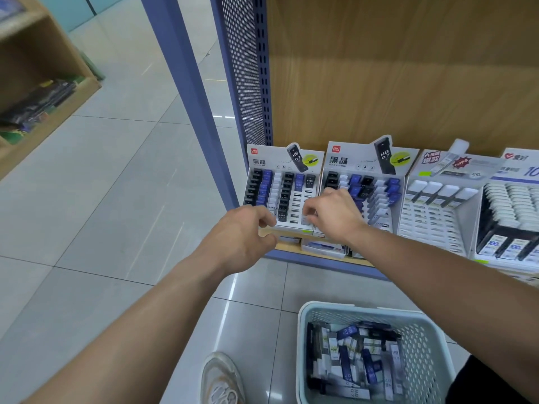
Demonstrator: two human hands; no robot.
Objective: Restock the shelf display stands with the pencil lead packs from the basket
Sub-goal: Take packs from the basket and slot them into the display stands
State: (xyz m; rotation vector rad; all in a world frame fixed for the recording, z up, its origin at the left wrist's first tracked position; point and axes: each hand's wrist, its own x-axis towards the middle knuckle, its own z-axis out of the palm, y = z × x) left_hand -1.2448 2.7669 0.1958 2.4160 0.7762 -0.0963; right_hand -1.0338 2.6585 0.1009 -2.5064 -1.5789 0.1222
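Closely, left hand at stand corner

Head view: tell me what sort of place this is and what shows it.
Most likely a stationery shop aisle: branded display stands of pencil lead packs on a blue metal shelf unit, a restocking basket on the tiled floor, another wooden shelf across the aisle.

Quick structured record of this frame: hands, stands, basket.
left hand: fingers curled at left stand front edge; grip unclear
right hand: pinches a pale pack over that stand's front rows
left stand: right-hand columns partly empty
third stand: mostly empty slots
basket: on floor, loose packs inside
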